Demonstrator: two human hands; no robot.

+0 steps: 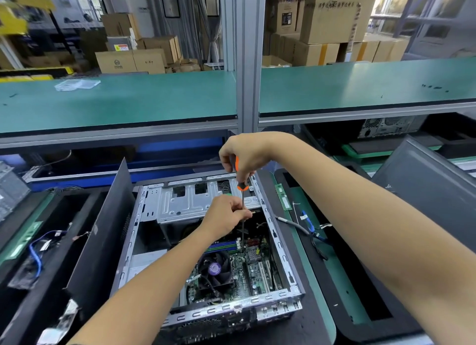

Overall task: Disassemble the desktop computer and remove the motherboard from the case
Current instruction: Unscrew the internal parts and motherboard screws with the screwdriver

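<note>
An open desktop case [277,241] lies on the bench with its side off. Inside, the green motherboard [253,270] shows a black cooler fan [215,268] and memory slots. A long screwdriver [242,215] with an orange and black handle stands upright, its tip down on the board near the memory slots. My right hand [243,155] grips the handle from above. My left hand [228,214] pinches the metal shaft lower down. A silver drive cage [185,205] fills the far end of the case.
A dark side panel [103,239] leans against the case's left side. A memory stick [283,197] and loose cables [309,225] lie on the green mat to the right. Black trays stand at both sides, and another panel [422,179] leans at the far right.
</note>
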